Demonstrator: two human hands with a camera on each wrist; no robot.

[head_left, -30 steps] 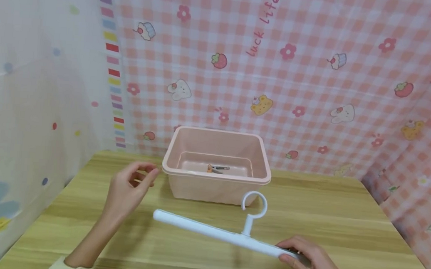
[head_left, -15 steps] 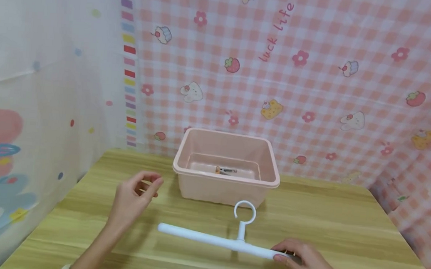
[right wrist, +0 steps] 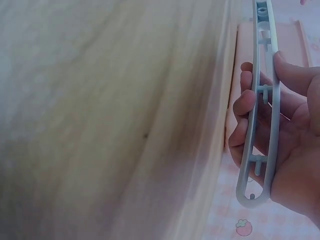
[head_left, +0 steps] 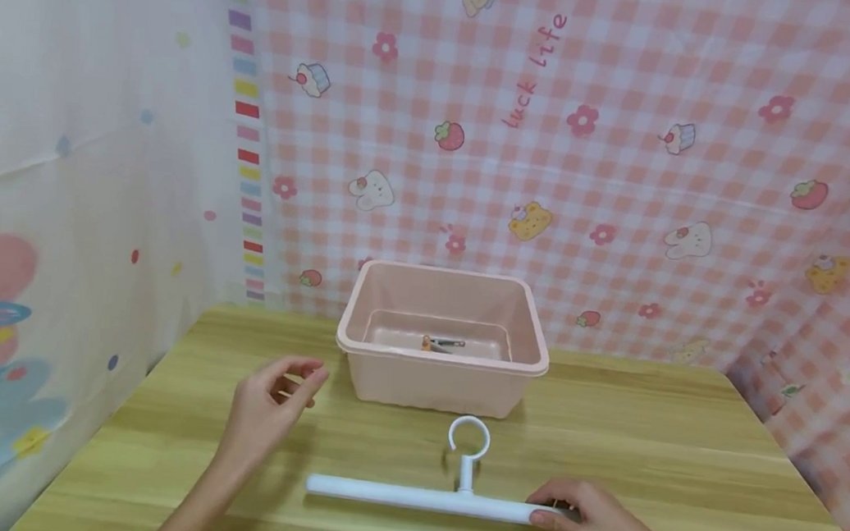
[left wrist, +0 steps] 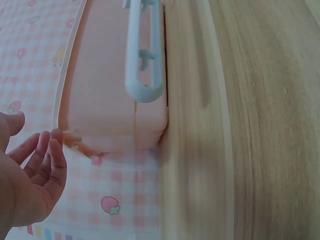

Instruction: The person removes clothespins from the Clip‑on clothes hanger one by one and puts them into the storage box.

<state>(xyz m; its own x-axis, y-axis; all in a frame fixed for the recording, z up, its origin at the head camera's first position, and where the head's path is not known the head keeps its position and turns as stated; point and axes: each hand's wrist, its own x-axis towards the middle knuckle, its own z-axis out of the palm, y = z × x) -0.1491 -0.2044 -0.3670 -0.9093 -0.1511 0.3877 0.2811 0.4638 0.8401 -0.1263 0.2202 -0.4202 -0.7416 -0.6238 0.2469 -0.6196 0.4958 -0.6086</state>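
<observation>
A pale blue-white plastic clothes hanger (head_left: 387,494) with a round hook (head_left: 470,438) is held low over the table, its bar nearly level. My right hand (head_left: 585,519) grips the bar's right end. In the right wrist view, fingers and thumb wrap the slotted bar (right wrist: 275,120), whose underside shows small pegs. My left hand (head_left: 270,407) hovers left of the pink bin with loosely bent fingers and holds nothing. The left wrist view shows that hand (left wrist: 35,175) apart from the hanger (left wrist: 142,90).
Behind the hanger a pink plastic bin (head_left: 439,382) stands on the wood-grain table (head_left: 642,445). A small item with orange and metal parts (head_left: 440,345) lies inside it. A checked pink curtain (head_left: 416,174) hangs behind the table, and a white one (head_left: 132,220) at the left.
The hanger has come down toward the table and its bar has turned from sloping to nearly level. My right hand still grips its end. The left hand has barely moved.
</observation>
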